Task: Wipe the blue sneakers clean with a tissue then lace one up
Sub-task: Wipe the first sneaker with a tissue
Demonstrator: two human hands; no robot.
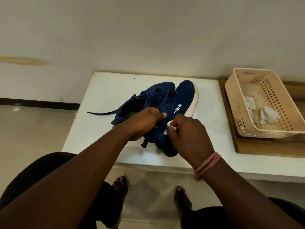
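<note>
Head view: on the white tabletop [102, 90], the left hand [145, 121] grips the collar of the nearer navy knit sneaker with a white sole [178, 103]. At its four o'clock, the right hand [188, 134] pinches a crumpled white tissue [170, 125] against the sneaker's side. The upper looks soft and light; holding the collar should steady it.

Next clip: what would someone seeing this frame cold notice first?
The pair of blue sneakers in the middle of the white table, with both hands on the nearer one: the left hand grips it while the right hand pinches a white tissue against its side. At the right, a beige basket holds crumpled tissues.
</note>
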